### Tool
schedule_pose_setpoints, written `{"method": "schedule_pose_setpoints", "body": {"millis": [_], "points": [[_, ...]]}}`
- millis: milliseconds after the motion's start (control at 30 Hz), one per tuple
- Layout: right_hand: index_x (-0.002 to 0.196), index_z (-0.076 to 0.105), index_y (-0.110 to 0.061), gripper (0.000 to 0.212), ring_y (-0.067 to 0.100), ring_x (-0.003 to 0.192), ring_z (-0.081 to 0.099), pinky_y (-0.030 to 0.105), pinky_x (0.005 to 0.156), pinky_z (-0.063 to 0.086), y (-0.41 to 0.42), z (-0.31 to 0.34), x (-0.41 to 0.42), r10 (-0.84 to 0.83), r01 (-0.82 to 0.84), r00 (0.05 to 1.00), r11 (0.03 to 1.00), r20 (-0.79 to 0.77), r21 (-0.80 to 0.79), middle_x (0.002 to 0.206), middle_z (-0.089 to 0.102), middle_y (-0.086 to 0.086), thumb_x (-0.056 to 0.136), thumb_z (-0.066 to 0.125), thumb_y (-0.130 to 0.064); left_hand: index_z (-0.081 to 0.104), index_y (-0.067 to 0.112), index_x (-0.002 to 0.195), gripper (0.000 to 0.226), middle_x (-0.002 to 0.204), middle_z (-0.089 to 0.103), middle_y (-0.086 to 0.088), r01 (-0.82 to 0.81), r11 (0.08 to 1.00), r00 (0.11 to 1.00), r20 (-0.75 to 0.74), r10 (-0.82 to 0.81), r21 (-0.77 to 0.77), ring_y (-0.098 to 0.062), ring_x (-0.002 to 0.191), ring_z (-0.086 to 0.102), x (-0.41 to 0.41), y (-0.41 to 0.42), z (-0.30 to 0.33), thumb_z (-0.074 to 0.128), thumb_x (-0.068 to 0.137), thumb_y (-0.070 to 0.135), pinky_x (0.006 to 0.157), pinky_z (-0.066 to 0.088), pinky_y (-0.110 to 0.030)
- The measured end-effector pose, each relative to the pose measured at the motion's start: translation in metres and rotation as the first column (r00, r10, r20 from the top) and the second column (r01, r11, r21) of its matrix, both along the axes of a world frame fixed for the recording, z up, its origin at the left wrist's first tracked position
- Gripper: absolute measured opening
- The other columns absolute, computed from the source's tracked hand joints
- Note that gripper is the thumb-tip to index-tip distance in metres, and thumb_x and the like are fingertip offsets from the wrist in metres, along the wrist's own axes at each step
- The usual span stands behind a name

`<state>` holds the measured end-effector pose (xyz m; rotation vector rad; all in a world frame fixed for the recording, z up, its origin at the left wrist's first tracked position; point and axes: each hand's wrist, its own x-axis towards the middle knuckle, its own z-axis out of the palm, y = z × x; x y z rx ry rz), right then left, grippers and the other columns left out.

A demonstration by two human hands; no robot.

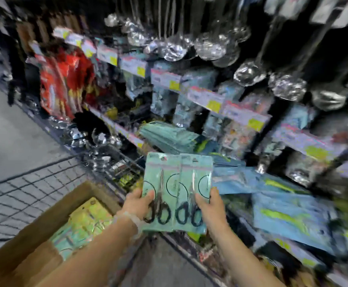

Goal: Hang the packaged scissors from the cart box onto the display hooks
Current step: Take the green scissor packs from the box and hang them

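The view is blurred by motion. My left hand (138, 201) grips a mint-green pack of black-handled scissors (158, 183) by its lower left edge. Right beside it, my right hand (212, 204) holds a second pack of scissors (198, 179) by its lower right edge. Both packs stand upright, side by side, in front of the display rack. Just above them a thick row of similar green packs (169, 135) hangs on a hook. At the lower left, the cardboard box (45, 220) in the wire cart (24, 189) holds more packs (82, 222).
The rack is crowded: shiny ladles (173, 48) hang along the top, red packs (63, 79) at the left, blue and green packs (282, 208) at the right. Price tags (206, 98) line the shelf rails. Grey floor (9, 129) lies to the left.
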<state>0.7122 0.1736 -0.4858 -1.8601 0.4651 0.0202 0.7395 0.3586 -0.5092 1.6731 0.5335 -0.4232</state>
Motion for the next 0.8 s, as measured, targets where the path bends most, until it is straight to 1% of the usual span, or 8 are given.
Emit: {"method": "schedule_pose_setpoints", "body": {"millis": [100, 200, 300, 400, 467, 567, 667, 800], "points": [[0.129, 0.046, 0.002, 0.042, 0.027, 0.127, 0.045, 0.032, 0.090, 0.040, -0.074, 0.014, -0.056, -0.114, 0.115, 0.992, 0.993, 0.047, -0.009, 0.136, 0.049, 0.014, 0.094, 0.054, -0.019, 0.062, 0.013, 0.105, 0.024, 0.103, 0.064, -0.005, 0.140, 0.990, 0.986, 0.095, -0.140, 0.013, -0.026, 0.099, 0.061, -0.036, -0.077, 0.029, 0.057, 0.090, 0.032, 0.094, 0.048, -0.043], [0.120, 0.046, 0.003, 0.036, 0.023, 0.121, 0.046, 0.030, 0.086, 0.036, -0.142, 0.025, -0.127, -0.260, 0.259, 0.964, 0.966, 0.056, 0.014, 0.129, 0.048, 0.014, 0.094, 0.055, -0.020, 0.058, 0.003, 0.098, 0.025, 0.097, 0.060, -0.012, 0.286, 0.957, 0.942, 0.170, -0.290, 0.046, -0.023, 0.089, 0.056, -0.084, -0.152, 0.051, 0.053, 0.094, 0.028, 0.079, 0.042, -0.034], [0.129, 0.044, 0.001, 0.043, 0.022, 0.117, 0.049, 0.025, 0.091, 0.043, -0.206, 0.043, -0.203, -0.404, 0.405, 0.910, 0.914, 0.094, 0.014, 0.127, 0.051, 0.012, 0.093, 0.056, -0.018, 0.059, 0.009, 0.101, 0.023, 0.105, 0.063, -0.013, 0.411, 0.910, 0.888, 0.201, -0.414, 0.058, -0.027, 0.096, 0.059, -0.138, -0.226, 0.067, 0.055, 0.093, 0.031, 0.088, 0.046, -0.039], [0.127, 0.047, -0.002, 0.037, 0.019, 0.101, 0.056, 0.012, 0.077, 0.044, -0.262, 0.066, -0.277, -0.514, 0.518, 0.846, 0.855, 0.145, 0.012, 0.113, 0.058, 0.005, 0.092, 0.056, -0.011, 0.056, 0.014, 0.099, 0.017, 0.113, 0.061, -0.008, 0.531, 0.844, 0.811, 0.243, -0.533, 0.078, -0.025, 0.100, 0.057, -0.188, -0.298, 0.081, 0.056, 0.092, 0.029, 0.098, 0.044, -0.040], [0.119, 0.050, -0.005, 0.029, 0.019, 0.091, 0.058, 0.021, 0.076, 0.047, -0.296, 0.079, -0.323, -0.581, 0.589, 0.799, 0.808, 0.156, -0.008, 0.105, 0.061, 0.006, 0.091, 0.057, -0.009, 0.058, 0.012, 0.106, 0.022, 0.121, 0.060, -0.012, 0.606, 0.791, 0.756, 0.252, -0.605, 0.080, -0.027, 0.105, 0.056, -0.223, -0.345, 0.092, 0.054, 0.093, 0.029, 0.098, 0.044, -0.040], [0.118, 0.052, -0.006, 0.028, 0.028, 0.098, 0.058, 0.034, 0.084, 0.046, -0.341, 0.091, -0.386, -0.697, 0.708, 0.691, 0.706, 0.192, 0.012, 0.112, 0.059, 0.014, 0.091, 0.057, -0.008, 0.054, 0.006, 0.123, 0.036, 0.129, 0.054, -0.010, 0.699, 0.712, 0.681, 0.239, -0.692, 0.067, -0.030, 0.117, 0.052, -0.272, -0.408, 0.108, 0.053, 0.094, 0.028, 0.102, 0.040, -0.039], [0.112, 0.052, -0.014, 0.021, 0.022, 0.095, 0.055, 0.035, 0.084, 0.045, -0.374, 0.097, -0.441, -0.778, 0.788, 0.600, 0.615, 0.185, 0.032, 0.112, 0.058, 0.009, 0.092, 0.057, -0.012, 0.062, 0.011, 0.094, 0.015, 0.107, 0.064, -0.015, 0.783, 0.622, 0.602, 0.245, -0.760, 0.009, -0.026, 0.094, 0.059, -0.309, -0.463, 0.108, 0.058, 0.091, 0.025, 0.091, 0.048, -0.039], [0.130, 0.048, -0.010, 0.044, 0.027, 0.118, 0.053, 0.042, 0.100, 0.045, -0.417, 0.095, -0.500, -0.877, 0.882, 0.454, 0.468, 0.159, 0.059, 0.133, 0.053, 0.010, 0.090, 0.060, -0.023, 0.041, 0.022, 0.068, 0.028, 0.078, 0.047, 0.000, 0.868, 0.496, 0.477, 0.248, -0.843, 0.016, -0.015, 0.067, 0.043, -0.357, -0.532, 0.109, 0.054, 0.093, 0.026, 0.063, 0.035, -0.029]]}}
